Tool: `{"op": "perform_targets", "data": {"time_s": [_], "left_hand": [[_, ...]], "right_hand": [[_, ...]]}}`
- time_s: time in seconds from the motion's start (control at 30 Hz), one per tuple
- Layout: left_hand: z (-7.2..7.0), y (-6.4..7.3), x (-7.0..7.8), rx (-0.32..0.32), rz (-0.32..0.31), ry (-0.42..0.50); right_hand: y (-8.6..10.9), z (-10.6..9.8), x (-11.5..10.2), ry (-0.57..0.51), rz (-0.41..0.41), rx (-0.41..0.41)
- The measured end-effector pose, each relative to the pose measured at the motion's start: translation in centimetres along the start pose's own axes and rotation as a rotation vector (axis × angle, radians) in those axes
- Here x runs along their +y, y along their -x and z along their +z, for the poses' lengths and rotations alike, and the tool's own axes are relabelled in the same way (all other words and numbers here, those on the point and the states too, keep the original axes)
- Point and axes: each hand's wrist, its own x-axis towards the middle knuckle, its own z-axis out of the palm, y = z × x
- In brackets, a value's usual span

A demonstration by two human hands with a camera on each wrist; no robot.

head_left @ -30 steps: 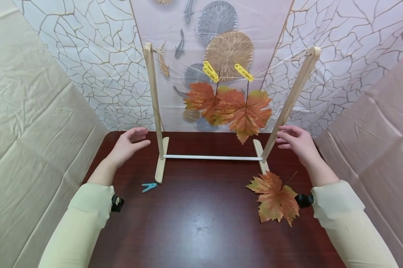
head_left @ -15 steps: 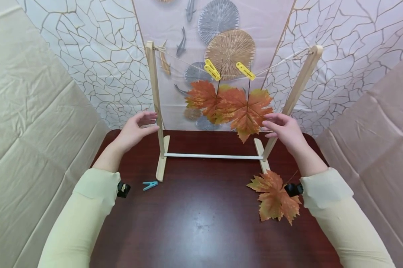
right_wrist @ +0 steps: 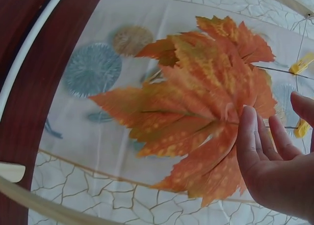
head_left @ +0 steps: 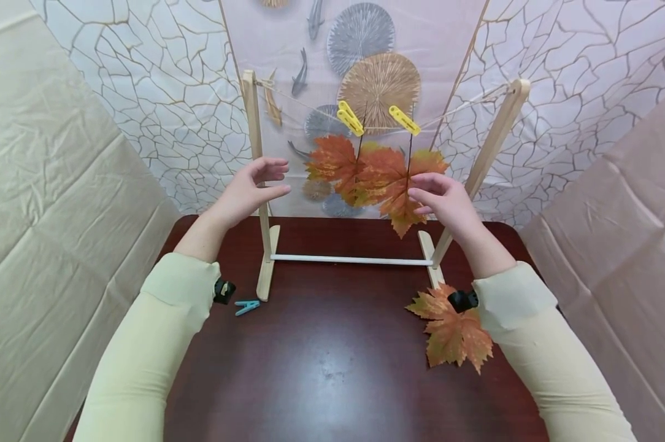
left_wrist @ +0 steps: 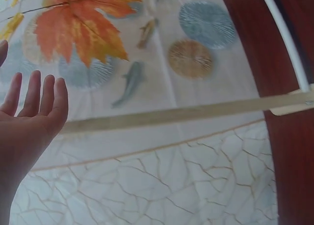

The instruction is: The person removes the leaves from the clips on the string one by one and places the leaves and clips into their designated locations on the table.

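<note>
While orange leaf hangs just past my loose right hand, left hand, loose too, is well left of it.

Hanging leaves: cloth-like artificial foliage; a matt, veined surface is shown, mottled by print.
Loose leaf: the same thin, matt material is seen.
Yellow clips: moulded plastic is suggested by the smooth finish.
Blue clip: smooth plastic is likewise indicated.
Cord: thin, pale string is stretched.
Uprights: pale wood, matt and smooth; grain is faintly displayed.
Feet: the same pale wood is used.
Crossbar: a smooth white surface is presented; the material cannot be determined.
Table top: dark reddish wood-look surface, glossy; light is reflected.
Backdrop: printed cloth, softly wrinkled.
Side drapes: matt cloth, marked by creases.
Sleeves: soft, matt fabric, gathered in folds.
</note>
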Motion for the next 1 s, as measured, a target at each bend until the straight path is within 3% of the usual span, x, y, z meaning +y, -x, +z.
{"op": "perform_targets", "data": {"time_s": [0.37,0.63,1.0], "left_hand": [[1.6,-2.6,3.8,0.053,0.092,0.112],[2.5,-4.2,5.7,0.077,0.108,0.159],[3.2,-6.1,8.6,0.093,0.092,0.131]], "right_hand": [[-1.0,1.8,-1.7,-0.087,-0.010,0.025],[-2.4,3.2,-3.1,-0.097,-0.004,0.044],[-4.0,4.7,-4.3,-0.121,-0.012,0.071]]}}
